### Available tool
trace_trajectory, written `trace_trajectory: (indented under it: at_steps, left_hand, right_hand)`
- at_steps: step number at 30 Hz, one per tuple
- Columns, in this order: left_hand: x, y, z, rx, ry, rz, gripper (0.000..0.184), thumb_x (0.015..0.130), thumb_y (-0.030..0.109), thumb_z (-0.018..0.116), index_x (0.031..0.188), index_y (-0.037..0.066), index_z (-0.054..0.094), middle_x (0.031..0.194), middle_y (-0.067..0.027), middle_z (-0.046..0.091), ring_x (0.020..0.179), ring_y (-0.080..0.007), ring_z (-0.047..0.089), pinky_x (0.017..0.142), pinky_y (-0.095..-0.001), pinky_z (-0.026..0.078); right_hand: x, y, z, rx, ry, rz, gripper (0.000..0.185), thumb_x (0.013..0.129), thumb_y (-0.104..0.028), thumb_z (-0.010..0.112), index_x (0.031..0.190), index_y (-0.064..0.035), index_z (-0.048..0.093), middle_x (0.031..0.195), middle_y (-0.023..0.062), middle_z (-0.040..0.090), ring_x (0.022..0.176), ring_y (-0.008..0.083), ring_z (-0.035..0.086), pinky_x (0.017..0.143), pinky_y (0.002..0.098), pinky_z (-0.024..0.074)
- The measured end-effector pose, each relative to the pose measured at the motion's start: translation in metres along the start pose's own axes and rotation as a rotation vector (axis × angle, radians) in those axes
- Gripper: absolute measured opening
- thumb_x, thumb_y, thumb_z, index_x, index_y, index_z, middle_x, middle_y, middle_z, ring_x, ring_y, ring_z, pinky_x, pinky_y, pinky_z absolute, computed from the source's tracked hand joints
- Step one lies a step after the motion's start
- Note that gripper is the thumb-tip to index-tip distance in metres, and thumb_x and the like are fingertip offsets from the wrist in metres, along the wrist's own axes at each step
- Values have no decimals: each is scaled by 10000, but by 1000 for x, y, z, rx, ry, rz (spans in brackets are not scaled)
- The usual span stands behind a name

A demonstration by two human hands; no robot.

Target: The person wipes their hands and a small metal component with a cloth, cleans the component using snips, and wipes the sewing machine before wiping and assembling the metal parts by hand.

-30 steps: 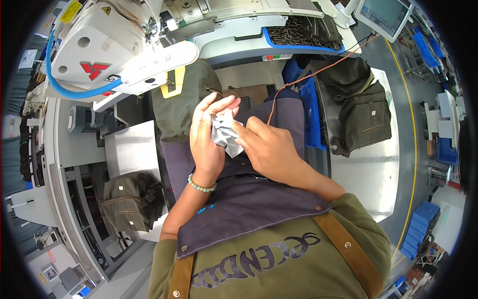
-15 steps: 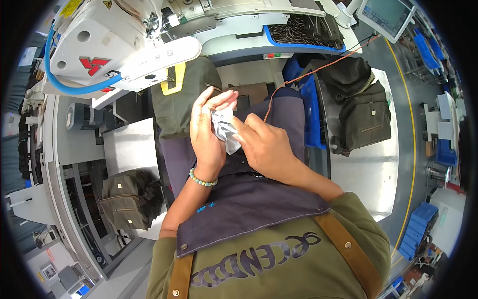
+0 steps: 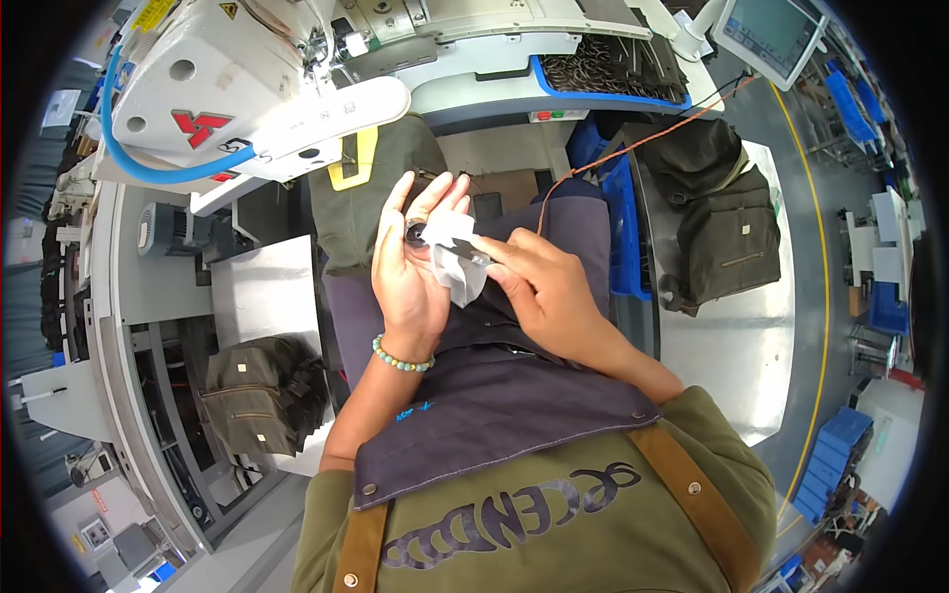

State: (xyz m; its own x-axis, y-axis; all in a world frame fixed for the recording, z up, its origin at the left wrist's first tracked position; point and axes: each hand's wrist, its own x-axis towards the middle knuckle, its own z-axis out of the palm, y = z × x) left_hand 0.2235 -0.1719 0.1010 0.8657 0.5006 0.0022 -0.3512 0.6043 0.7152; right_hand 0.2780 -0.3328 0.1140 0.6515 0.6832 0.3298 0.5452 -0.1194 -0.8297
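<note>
My left hand (image 3: 415, 282) is palm up with its fingers spread and slightly curled. A small dark object (image 3: 416, 234) lies on it near the finger bases. Against the palm side rests a crumpled white sheet (image 3: 457, 259), thin like tissue or plastic. My right hand (image 3: 549, 292) pinches the sheet's right side between thumb and forefinger, along with a small dark, shiny piece whose shape I cannot make out. Both hands are above my lap, in front of the dark apron (image 3: 494, 415).
A white machine arm (image 3: 336, 114) and an olive bag (image 3: 341, 217) are at the upper left. Dark backpacks (image 3: 732, 242) lie on the right metal table (image 3: 761, 356), another backpack (image 3: 259, 395) at left. An orange cord (image 3: 633, 146) runs to the upper right.
My left hand has opened more, uncovering the dark object. The white sheet has shifted slightly right and looks more spread, with my right hand still pinching it.
</note>
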Motion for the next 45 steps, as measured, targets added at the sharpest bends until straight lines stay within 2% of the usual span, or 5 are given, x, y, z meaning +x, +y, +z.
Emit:
trace_trajectory:
  at_steps: [10,20,28,32,45]
  left_hand:
    - [6,14,-6,-536,-65,-176,535,1022,132,341,1512,-63,249,1552,-313,316,1448,-467,310,1194,-510,308]
    - [-3,9,-3,2,-178,-177,322,1103,222,316,1323,19,437,1502,-327,386,1408,-407,414,1145,-470,403]
    - [-10,1,0,255,-42,-119,395,1111,258,258,1361,10,438,1322,-288,591,1157,-330,644,972,-395,528]
    - [-11,-10,1,439,42,61,378,1115,257,272,1354,22,447,1146,-160,681,901,-141,646,810,-293,532]
    - [-9,-8,3,622,36,201,326,1115,233,308,1311,20,458,1031,-96,681,804,-75,561,760,-233,469]
  right_hand:
    - [1,11,-9,332,-6,182,267,1007,-68,563,1244,7,661,750,57,459,618,118,427,567,272,363]
    - [4,16,-11,253,-43,80,289,1007,-101,568,1272,-31,659,738,59,438,607,135,418,571,278,379]
    - [-6,52,3,1385,-156,585,420,1079,-284,458,1331,44,532,783,-27,409,577,45,352,511,191,314]
    - [-15,67,10,1659,-227,604,418,1073,-285,479,1319,51,515,800,-16,433,587,42,379,491,194,335]
    - [-14,28,-12,375,-190,27,310,1023,-152,541,1269,-11,668,785,9,455,587,60,430,531,225,372]
